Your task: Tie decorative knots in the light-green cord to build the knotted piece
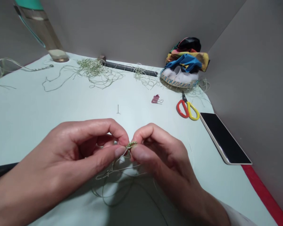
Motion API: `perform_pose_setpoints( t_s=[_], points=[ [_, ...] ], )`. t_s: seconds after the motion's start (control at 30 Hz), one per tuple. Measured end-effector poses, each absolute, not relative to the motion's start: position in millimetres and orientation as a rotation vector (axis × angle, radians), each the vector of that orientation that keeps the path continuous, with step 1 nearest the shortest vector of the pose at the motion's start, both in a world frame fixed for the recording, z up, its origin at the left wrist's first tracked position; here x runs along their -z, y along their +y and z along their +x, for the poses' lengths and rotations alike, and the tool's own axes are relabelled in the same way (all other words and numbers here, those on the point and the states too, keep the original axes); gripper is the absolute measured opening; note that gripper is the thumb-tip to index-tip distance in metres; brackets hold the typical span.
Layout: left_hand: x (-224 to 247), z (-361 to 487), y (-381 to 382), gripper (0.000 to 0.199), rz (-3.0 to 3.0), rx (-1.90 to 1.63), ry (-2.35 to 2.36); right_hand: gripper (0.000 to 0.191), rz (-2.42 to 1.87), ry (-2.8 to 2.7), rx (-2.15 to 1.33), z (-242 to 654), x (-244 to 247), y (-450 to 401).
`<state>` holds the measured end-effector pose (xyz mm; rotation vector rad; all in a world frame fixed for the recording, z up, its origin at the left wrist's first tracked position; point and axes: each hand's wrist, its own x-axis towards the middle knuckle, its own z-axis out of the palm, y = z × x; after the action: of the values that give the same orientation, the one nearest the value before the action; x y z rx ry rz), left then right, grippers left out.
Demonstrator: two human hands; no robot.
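Note:
Between my two hands is a small knotted piece of pale green cord [132, 144], held above the table. My left hand [94, 147] pinches its left end between thumb and forefinger. On the other side, the thumb and forefinger of my right hand [153, 150] are closed on the knotted cord too. Loose cord ends [118, 171] trail below in loops toward the table. Part of the knotted work is covered by my fingertips.
A pin [118, 109] stands beyond my hands. Farther off are a pink binder clip [156, 99], scissors [188, 109], a phone [225, 138], tangled cord [91, 67], a dark rod [132, 68], a filled basket [179, 82] and a bottle [43, 29]. Grey walls stand behind.

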<state>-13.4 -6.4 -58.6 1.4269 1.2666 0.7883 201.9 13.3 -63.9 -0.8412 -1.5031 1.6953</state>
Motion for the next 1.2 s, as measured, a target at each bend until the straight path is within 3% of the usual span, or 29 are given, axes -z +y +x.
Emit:
perform_pose_setpoints(
  t_s=[0.27,0.43,0.8,1.2],
  points=[
    [53,-9,-7,0.007,1.551,-0.872,1.366,0.012,-0.881,-1.671,-1.481,198,68,18],
    [43,-2,-7,0.017,1.395,-0.792,1.419,0.018,-0.847,-1.723,-1.472,200,67,18],
    [44,-7,-4,0.009,1.325,-0.803,1.249,0.017,-0.789,-1.694,-1.516,198,67,17],
    [50,-14,-7,0.018,1.377,-0.672,1.289,0.020,-0.883,-1.666,-1.487,197,59,14]
  ],
)
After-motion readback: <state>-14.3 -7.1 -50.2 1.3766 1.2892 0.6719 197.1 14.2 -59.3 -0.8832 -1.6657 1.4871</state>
